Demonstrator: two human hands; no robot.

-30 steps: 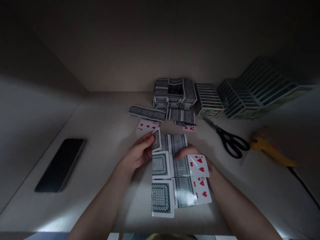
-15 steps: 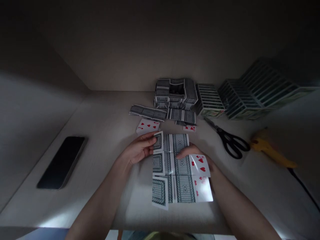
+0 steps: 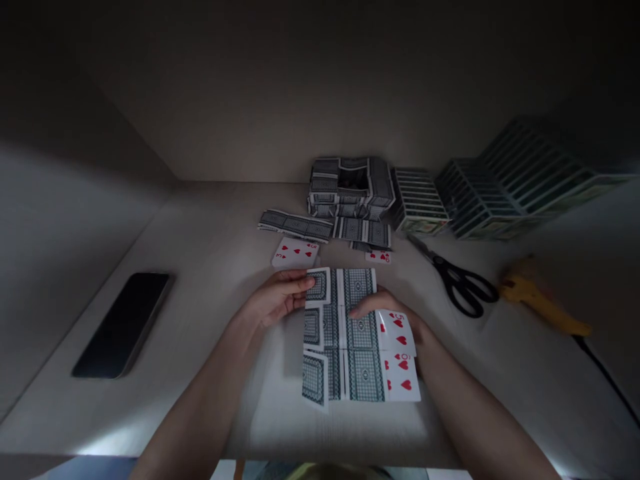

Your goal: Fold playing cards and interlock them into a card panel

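Note:
A joined panel of playing cards point(image 3: 350, 333), mostly showing patterned backs, lies on the pale tabletop point(image 3: 200, 280) in front of me. Its left column is folded upward. My left hand point(image 3: 275, 300) pinches the top left card of that column between thumb and fingers. My right hand point(image 3: 390, 310) rests on the panel's right side, fingers curled over the back-pattern cards, beside two red heart cards point(image 3: 400, 353) that stand up along the right edge.
A black phone point(image 3: 120, 323) lies at the left. Black scissors point(image 3: 457, 277) and a yellow tool point(image 3: 543, 300) lie at the right. Behind are a card box structure point(image 3: 350, 187), flat card strips point(image 3: 320, 228), loose heart cards point(image 3: 295, 252) and rows of card packs point(image 3: 500, 187).
The left column of cards has been folded further up and inward toward the panel's middle. My left hand shifted slightly down and right with it. My right hand stayed in place.

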